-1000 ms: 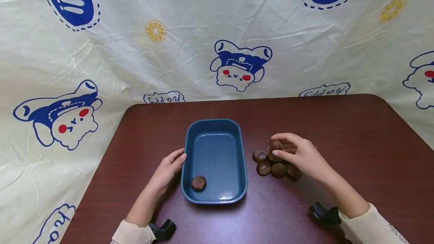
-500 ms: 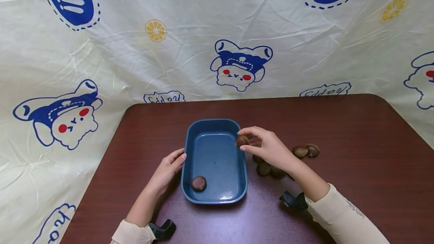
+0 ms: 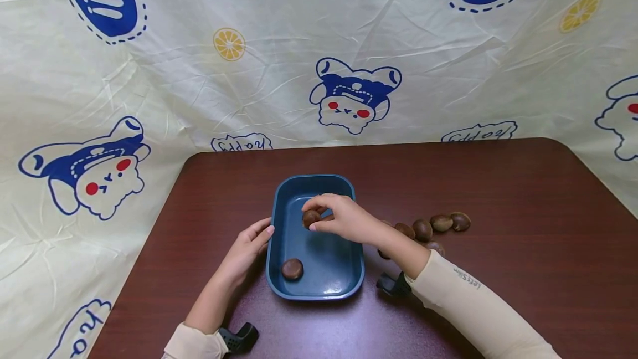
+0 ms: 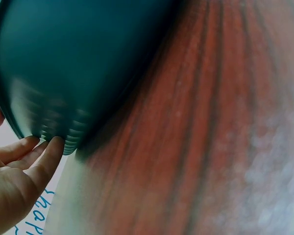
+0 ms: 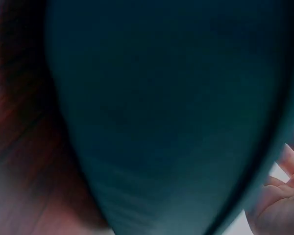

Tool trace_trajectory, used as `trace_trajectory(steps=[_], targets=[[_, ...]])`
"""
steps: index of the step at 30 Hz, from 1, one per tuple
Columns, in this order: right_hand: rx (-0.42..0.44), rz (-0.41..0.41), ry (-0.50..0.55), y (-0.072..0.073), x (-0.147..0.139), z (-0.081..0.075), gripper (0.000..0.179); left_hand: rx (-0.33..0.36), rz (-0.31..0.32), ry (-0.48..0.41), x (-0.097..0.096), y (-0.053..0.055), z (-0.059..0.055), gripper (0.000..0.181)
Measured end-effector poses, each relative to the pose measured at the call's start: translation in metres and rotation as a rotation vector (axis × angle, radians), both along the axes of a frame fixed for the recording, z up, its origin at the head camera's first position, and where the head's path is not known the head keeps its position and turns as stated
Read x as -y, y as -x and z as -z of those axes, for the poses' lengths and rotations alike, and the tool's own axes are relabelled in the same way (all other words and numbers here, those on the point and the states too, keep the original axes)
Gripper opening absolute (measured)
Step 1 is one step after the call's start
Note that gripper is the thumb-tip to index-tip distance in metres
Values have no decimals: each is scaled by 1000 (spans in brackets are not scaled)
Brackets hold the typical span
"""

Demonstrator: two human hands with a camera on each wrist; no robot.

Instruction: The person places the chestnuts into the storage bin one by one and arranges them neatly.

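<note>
In the head view my right hand pinches a brown chestnut between thumb and fingers, over the middle of a blue rectangular tray. Another chestnut lies on the tray floor at the near left corner. My left hand touches the tray's left side with fairly straight fingers. In the left wrist view, the fingertips of my left hand rest against the outer wall of the tray. The right wrist view is mostly filled by the tray's dark outer wall; part of my right hand shows at its right edge.
Several more chestnuts sit right of the tray on the dark red-brown table, some hidden behind my right forearm. A printed white sheet hangs behind the table. Each wrist carries a black band.
My right hand has lifted a chestnut from the pile and carried it left, over the tray's right rim to above its middle. My left hand stays at the tray's side.
</note>
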State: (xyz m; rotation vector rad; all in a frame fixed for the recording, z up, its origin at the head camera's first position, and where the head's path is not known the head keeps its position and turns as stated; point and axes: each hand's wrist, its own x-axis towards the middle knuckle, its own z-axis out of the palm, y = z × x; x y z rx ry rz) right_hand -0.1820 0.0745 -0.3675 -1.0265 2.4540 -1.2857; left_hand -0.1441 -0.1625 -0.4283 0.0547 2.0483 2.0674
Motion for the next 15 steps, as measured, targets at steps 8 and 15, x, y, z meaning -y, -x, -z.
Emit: trace_trajectory(steps=[8, 15], targets=[[-36, -86, -103, 1, 26, 5, 31, -9, 5, -18, 0, 0, 0, 41], [37, -78, -136, 2, 42, 19, 29, -8, 4, -30, 0, 0, 0, 40]])
